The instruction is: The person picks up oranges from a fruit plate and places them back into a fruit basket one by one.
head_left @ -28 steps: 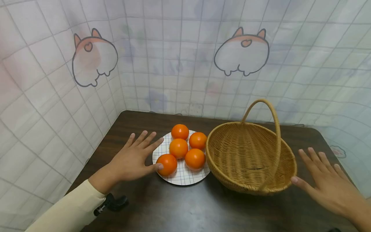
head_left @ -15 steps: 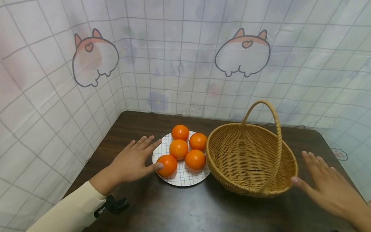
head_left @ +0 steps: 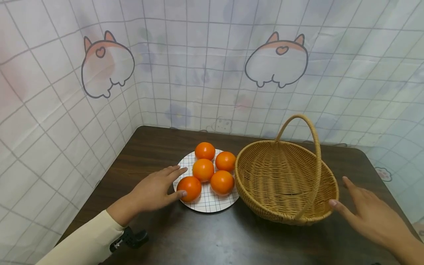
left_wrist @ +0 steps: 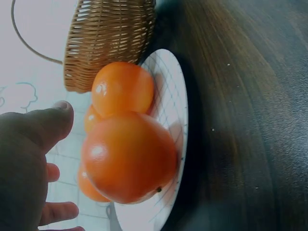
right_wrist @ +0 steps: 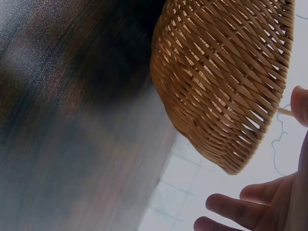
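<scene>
Several smooth oranges sit on a round white plate with a blue grid pattern. My left hand hovers at the plate's left edge, fingers spread and slightly bent. Its thumb overlaps the front-left orange in the head view, but the left wrist view shows a gap between the thumb and the nearest orange. On the right stands a woven basket with one arched handle and nothing inside. My right hand is beside its right rim, fingers extended, apart from the wicker in the right wrist view.
A dark wooden table carries everything. Behind and to the left hangs a white grid-patterned cloth with cartoon animal prints. The basket's left side borders the plate. A black strap device is on the left wrist.
My left hand has lowered slightly beside the plate, its fingers drawing closer together. My right hand has turned and its fingers have come together. Oranges, plate and basket stay put.
</scene>
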`<move>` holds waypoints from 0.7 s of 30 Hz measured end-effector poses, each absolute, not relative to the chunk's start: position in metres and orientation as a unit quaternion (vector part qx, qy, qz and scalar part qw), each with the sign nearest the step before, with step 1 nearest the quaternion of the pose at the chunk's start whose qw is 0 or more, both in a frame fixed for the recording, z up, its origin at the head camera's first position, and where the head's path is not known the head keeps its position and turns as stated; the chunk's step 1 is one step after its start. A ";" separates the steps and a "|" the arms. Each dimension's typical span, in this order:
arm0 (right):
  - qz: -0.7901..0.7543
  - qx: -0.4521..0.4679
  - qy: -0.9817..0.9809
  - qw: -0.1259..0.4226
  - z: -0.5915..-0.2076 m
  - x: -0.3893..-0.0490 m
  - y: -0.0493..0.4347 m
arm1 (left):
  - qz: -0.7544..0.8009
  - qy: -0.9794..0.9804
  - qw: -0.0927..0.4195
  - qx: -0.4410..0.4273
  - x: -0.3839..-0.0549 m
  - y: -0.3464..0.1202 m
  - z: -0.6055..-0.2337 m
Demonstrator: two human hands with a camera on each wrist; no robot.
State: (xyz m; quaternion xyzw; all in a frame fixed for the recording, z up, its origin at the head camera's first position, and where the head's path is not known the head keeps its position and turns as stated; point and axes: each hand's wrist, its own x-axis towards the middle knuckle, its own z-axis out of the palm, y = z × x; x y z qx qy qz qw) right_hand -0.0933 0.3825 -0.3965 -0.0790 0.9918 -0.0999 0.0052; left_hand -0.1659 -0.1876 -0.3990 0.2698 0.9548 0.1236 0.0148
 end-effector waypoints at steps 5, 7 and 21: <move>-0.103 -0.075 0.992 0.017 -0.399 -0.095 0.381 | 0.131 0.953 0.008 0.274 -0.166 -0.187 -0.406; -0.105 -0.071 0.992 0.026 -0.400 -0.095 0.382 | 0.136 0.952 0.012 0.274 -0.166 -0.186 -0.408; -0.111 -0.056 0.991 0.042 -0.403 -0.097 0.382 | 0.181 0.950 0.022 0.254 -0.163 -0.179 -0.422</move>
